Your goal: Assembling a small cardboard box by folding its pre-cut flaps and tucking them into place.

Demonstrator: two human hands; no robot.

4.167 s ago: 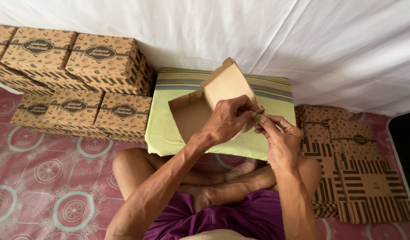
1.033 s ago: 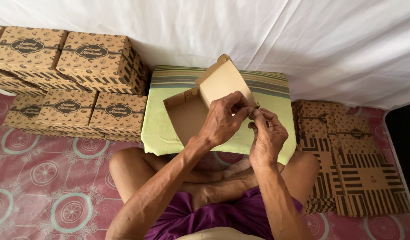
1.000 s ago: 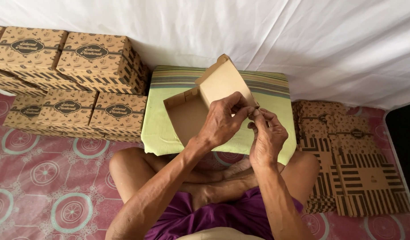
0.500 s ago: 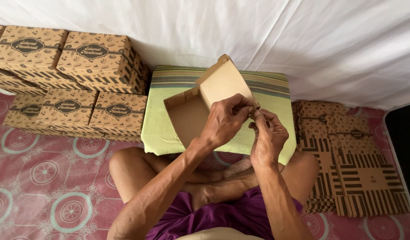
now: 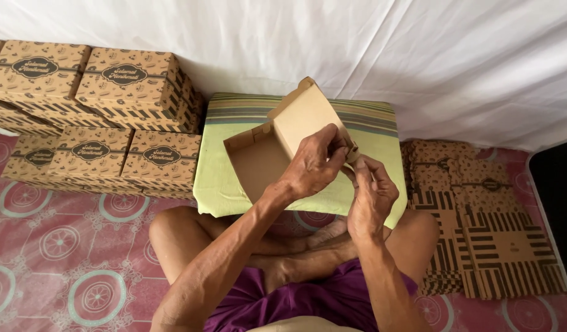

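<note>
— What is big here?
— A white sheet hangs at the far side. Made-up brown boxes sit stacked at the left. Flat, unfolded boxes lie in a pile at the right.

— And in the middle?
— A green striped cushion. Over it is the half-folded box, its lid flap tilted up.

— The hands?
— The left hand pinches the flap's right edge. The right hand pinches the same corner, just beside it. Both grips are clenched on the box.

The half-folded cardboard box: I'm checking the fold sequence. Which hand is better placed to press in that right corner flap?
Probably the right hand: its fingertips already pinch the corner flap, while the left hand steadies the box wall.
</note>
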